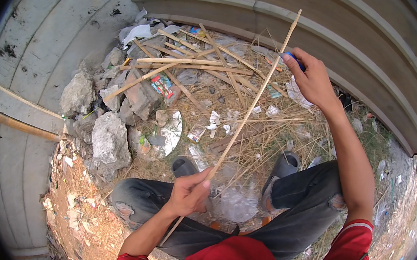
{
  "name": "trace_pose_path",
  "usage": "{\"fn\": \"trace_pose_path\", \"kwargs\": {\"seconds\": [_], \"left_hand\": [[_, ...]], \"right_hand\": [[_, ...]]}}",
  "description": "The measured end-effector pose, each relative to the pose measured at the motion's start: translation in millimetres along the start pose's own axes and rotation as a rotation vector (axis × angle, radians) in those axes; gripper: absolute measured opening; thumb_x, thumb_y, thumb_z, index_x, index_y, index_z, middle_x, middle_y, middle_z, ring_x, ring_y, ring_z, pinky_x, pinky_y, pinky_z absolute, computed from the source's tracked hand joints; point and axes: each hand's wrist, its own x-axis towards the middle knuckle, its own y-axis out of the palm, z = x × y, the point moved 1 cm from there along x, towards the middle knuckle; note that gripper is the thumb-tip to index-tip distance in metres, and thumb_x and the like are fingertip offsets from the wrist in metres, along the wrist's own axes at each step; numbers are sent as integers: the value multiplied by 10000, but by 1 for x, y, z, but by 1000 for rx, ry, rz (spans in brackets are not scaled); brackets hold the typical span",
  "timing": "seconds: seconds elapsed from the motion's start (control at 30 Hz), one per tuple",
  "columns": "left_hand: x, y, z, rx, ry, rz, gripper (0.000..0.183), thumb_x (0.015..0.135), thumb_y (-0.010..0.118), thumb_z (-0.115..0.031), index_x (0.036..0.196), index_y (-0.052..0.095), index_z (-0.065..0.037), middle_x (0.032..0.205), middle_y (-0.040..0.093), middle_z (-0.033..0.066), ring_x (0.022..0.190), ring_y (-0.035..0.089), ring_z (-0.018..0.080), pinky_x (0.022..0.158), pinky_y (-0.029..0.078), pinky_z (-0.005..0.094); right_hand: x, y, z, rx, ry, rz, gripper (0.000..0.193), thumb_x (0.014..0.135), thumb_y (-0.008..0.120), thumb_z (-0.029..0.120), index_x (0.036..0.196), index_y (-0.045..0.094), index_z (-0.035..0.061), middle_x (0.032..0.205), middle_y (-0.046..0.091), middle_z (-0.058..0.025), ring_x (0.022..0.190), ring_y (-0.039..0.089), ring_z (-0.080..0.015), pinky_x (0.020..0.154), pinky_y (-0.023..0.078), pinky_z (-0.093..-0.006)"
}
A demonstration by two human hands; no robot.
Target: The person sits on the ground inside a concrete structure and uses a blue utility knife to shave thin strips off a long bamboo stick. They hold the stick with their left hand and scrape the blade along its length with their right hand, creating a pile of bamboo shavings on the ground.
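Observation:
My left hand (190, 193) is closed round the lower part of a long, thin bamboo strip (242, 126). The strip slants up and away to the right, its narrow end past my right hand, its lower end down by my left forearm. In my closed right hand (311, 79) is a blue-handled cutter (297, 61). Most of its handle is hidden by the fingers, and its front end meets the strip near the upper end. Beyond the strip, several more bamboo strips (195, 66) lie crossed in a loose pile on the ground.
Grey rocks (111, 140) are heaped at the left beside a pale panel wall (51, 27). A ribbed metal sheet (331, 28) curves along the far side. Dry grass, paper scraps and a clear plastic bag (239, 204) lie between my sandalled feet and around them.

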Motion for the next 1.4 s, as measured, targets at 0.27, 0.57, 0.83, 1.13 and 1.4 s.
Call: {"fn": "trace_pose_path", "kwargs": {"seconds": [0.27, 0.57, 0.83, 1.13, 1.4], "left_hand": [[-1, 2, -1, 32, -10, 14, 415, 1071, 453, -93, 1450, 466, 75, 553, 362, -65, 411, 314, 26, 416, 226, 231], [-3, 1, 3, -12, -4, -4, 409, 1062, 462, -78, 1439, 481, 78, 567, 361, -60, 431, 313, 29, 424, 234, 239], [1, 0, 0, -39, 21, -14, 405, 1056, 461, -62, 1435, 489, 77, 574, 348, -63, 437, 298, 31, 425, 239, 237], [1, -3, -2, -61, 42, -6, 406, 1058, 460, -67, 1441, 490, 64, 552, 350, -59, 413, 310, 29, 409, 246, 228], [3, -2, -7, -82, 38, -9, 406, 1062, 461, -80, 1444, 490, 57, 542, 330, -62, 407, 289, 27, 399, 235, 231]], "right_hand": [[12, -10, -27, -32, 94, -84, 413, 1022, 553, 390, 974, 647, -9, 723, 590, -185, 660, 510, -301, 658, 443, -411], [4, -4, -14, 29, 30, 14, 398, 1019, 557, 378, 986, 645, -9, 713, 581, -173, 650, 503, -269, 644, 435, -394], [3, 5, 2, -6, -101, -10, 401, 1025, 564, 378, 936, 607, -11, 683, 561, -175, 616, 469, -260, 632, 427, -414], [0, 13, 8, 31, -49, 20, 424, 1041, 540, 392, 903, 574, -7, 625, 482, -146, 588, 379, -211, 590, 397, -394], [2, 14, 2, 588, 216, 219, 381, 1041, 553, 407, 901, 592, 55, 615, 388, 40, 532, 328, -66, 477, 276, -268]]}}
